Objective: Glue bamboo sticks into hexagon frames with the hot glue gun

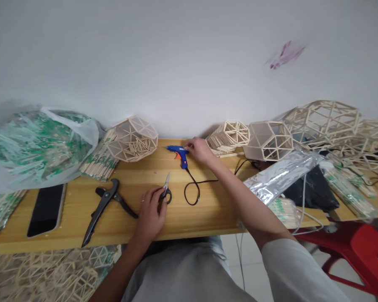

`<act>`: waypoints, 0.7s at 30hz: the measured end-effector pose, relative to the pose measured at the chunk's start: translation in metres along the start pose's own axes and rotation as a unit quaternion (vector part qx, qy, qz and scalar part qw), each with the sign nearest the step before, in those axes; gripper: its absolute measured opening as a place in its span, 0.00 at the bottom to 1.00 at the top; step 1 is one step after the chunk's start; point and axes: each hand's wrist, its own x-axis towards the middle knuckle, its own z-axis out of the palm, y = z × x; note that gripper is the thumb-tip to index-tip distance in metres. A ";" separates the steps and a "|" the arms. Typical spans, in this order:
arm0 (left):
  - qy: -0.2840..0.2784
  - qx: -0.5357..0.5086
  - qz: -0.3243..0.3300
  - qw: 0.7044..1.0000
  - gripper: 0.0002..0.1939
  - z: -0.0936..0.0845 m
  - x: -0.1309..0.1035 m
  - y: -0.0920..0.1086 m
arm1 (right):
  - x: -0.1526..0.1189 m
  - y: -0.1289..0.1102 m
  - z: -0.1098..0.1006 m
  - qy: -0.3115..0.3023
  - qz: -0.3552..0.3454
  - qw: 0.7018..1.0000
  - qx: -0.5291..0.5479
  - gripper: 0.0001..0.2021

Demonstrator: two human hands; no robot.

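Observation:
Small scissors (166, 189) with dark handles lie near the middle of the wooden table (176, 218), blades pointing toward the wall. My left hand (151, 212) is on their handles, its fingers closed round one loop. A blue glue gun (182, 154) with an orange trigger lies on its side further back, its nozzle facing left and its black cord looping to the right. At the gun's rear end is my right hand (198, 149), thumb and fingers pinched together; what they hold, if anything, is too small to make out.
Black cutters (105, 203) and a phone (46, 209) lie left. Behind them are a bag of wrapped sticks (47, 147) and a stick-filled container (132, 140). Stick frames (327, 119), a silvery packet (277, 176) and a red stool (365, 251) are at the right.

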 end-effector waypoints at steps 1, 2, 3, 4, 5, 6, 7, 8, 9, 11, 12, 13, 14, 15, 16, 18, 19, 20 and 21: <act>0.000 0.000 0.000 1.000 0.14 0.000 0.000 0.000 | 0.003 0.000 0.003 -0.006 0.000 1.000 0.001 0.05; -0.002 -0.001 -0.001 1.000 0.14 0.000 0.000 0.000 | 0.005 0.001 0.005 -0.011 0.001 1.000 0.001 0.05; -0.003 -0.002 -0.003 1.000 0.14 0.000 0.000 0.000 | 0.007 0.001 0.007 -0.015 0.004 1.000 0.001 0.05; -0.003 -0.003 -0.005 1.000 0.14 0.000 -0.001 0.000 | 0.008 0.002 0.008 -0.019 0.007 1.000 0.001 0.05; -0.005 -0.004 -0.006 1.000 0.14 0.000 -0.001 0.000 | 0.009 0.002 0.009 -0.022 0.011 1.000 0.001 0.06; -0.006 -0.004 -0.006 1.000 0.14 0.000 -0.001 0.000 | 0.009 0.002 0.010 -0.026 0.015 1.000 0.001 0.06; -0.006 -0.003 -0.006 1.000 0.14 0.000 -0.001 0.001 | 0.010 0.002 0.010 -0.027 0.018 0.999 0.000 0.06; -0.006 -0.002 -0.005 1.000 0.14 0.000 -0.001 0.001 | 0.010 0.001 0.009 -0.024 0.023 0.999 -0.002 0.06; -0.006 -0.001 -0.004 1.000 0.14 0.000 -0.001 0.001 | 0.010 0.000 0.007 -0.017 0.029 0.999 -0.005 0.06; -0.007 0.000 -0.005 1.000 0.14 0.000 -0.002 0.001 | 0.012 -0.002 0.001 0.011 0.046 0.999 -0.014 0.07; -0.007 -0.001 -0.007 1.000 0.14 0.000 -0.002 0.001 | 0.013 -0.003 -0.003 0.031 0.058 0.998 -0.020 0.10; -0.007 -0.002 -0.007 1.000 0.14 0.000 -0.002 0.001 | 0.015 -0.003 -0.008 0.052 0.071 0.996 -0.027 0.13; -0.007 -0.002 -0.007 1.000 0.14 -0.001 -0.002 0.001 | 0.016 -0.004 -0.013 0.072 0.083 0.993 -0.033 0.16; -0.005 -0.003 -0.006 1.000 0.14 0.000 -0.001 0.001 | 0.017 -0.004 -0.018 0.088 0.092 0.991 -0.038 0.18; -0.004 -0.003 -0.005 1.000 0.14 0.000 -0.001 0.001 | 0.017 -0.004 -0.022 0.099 0.098 0.989 -0.042 0.18; -0.005 -0.003 -0.005 1.000 0.14 0.000 -0.001 0.000 | 0.011 -0.004 -0.027 0.102 0.091 0.990 -0.042 0.15; -0.006 -0.003 -0.005 1.000 0.14 0.000 -0.001 0.000 | 0.005 -0.003 -0.027 0.095 0.081 0.991 -0.039 0.14; -0.007 -0.002 -0.006 1.000 0.14 0.000 -0.001 0.000 | -0.002 -0.003 -0.026 0.086 0.068 0.993 -0.035 0.14; -0.008 -0.001 -0.008 1.000 0.14 0.000 -0.001 -0.001 | -0.010 -0.002 -0.023 0.072 0.056 0.995 -0.031 0.13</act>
